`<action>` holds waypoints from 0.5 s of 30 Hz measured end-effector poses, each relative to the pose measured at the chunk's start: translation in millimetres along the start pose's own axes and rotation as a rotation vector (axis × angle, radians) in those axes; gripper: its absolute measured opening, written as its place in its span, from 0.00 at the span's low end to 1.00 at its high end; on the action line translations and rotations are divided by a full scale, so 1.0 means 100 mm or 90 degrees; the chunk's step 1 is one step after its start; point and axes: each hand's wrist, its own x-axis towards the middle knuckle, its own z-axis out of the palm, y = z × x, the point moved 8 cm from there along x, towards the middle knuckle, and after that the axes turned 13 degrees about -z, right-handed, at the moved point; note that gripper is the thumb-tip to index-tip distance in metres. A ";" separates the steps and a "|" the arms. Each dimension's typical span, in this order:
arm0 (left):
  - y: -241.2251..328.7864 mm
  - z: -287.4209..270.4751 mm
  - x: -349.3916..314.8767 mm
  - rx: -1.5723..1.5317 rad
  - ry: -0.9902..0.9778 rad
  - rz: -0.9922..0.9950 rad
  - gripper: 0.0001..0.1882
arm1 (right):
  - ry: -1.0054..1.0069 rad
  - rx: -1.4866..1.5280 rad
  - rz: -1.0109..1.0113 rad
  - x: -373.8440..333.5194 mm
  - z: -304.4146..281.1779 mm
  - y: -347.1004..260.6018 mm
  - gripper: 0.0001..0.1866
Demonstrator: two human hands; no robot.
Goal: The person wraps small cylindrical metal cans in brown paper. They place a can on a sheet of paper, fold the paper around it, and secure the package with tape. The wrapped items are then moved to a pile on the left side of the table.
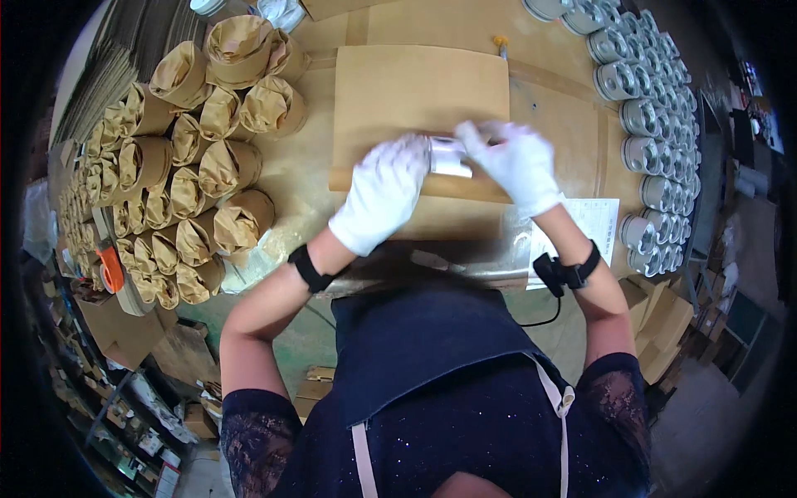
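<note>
My left hand (386,195), in a white glove, is closed round one end of a shiny metal part (448,156) that looks like an engine piston. It lies on its side over the near part of a brown paper sheet (419,91). At the part's other end is my gloved right hand (521,166). Motion smears its fingers, so whether they grip the part is unclear. A strip of paper (481,189) runs along the sheet's near edge, below both hands.
Several paper-wrapped bundles (239,222) stand in rows at left, with orange-handled scissors (110,267) nearby. Rows of bare metal pistons (639,155) line the right side. A printed white sheet (594,224) lies by my right forearm. A yellow-topped small object (501,46) stands beyond the paper.
</note>
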 end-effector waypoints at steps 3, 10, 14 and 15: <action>-0.38 0.39 0.62 0.072 -0.206 -0.181 0.10 | 0.147 -0.250 -0.279 0.17 -0.48 -0.51 0.29; -0.18 0.38 0.78 0.090 -0.116 0.130 0.46 | -0.057 -0.095 -0.384 0.49 0.22 -0.14 0.44; -0.13 0.58 0.92 0.043 -0.422 0.066 0.44 | -0.151 -0.012 -0.339 0.44 0.17 0.10 0.47; -0.21 0.63 1.13 0.033 -0.505 0.035 0.43 | -0.147 -0.038 -0.317 0.45 0.11 0.16 0.48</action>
